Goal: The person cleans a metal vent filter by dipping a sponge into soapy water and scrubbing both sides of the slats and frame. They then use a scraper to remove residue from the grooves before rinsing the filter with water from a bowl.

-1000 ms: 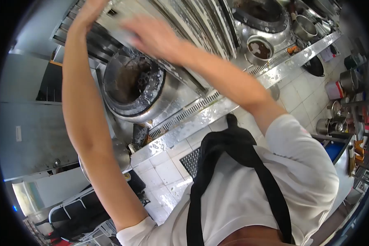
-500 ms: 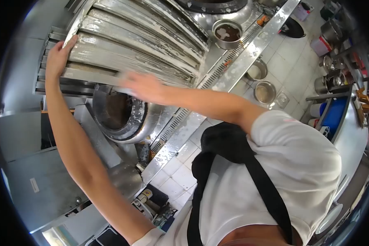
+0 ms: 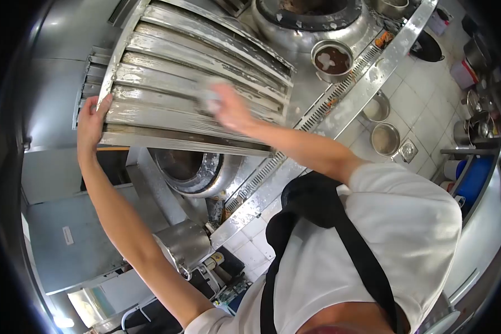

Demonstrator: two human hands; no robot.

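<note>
A slatted metal hood filter panel [image 3: 167, 106] is tilted up over the stove, its slats wet and streaked. My left hand [image 3: 93, 119] grips the panel's left edge near its lower corner, thumb on the front and fingers behind. My right hand [image 3: 231, 108] is over the middle of the slats, smeared by motion. Its fingers are closed around a small whitish-grey thing [image 3: 210, 99], too blurred to name. Below the panel's lower edge shows part of a round wok burner [image 3: 189, 172].
Another wok burner [image 3: 309, 16] stands at the top. A metal pot of dark brown liquid [image 3: 332, 61] sits beside a slotted drain channel [image 3: 317, 114]. Two pots [image 3: 385, 139] are on the tiled floor. A large steel pot [image 3: 183, 245] is at lower left, a black wok [image 3: 427, 47] at upper right.
My right hand has moved up across the slats from the panel's lower edge. My left hand still grips the side edge. The whole view has shifted, with the scene appearing lower and further right.
</note>
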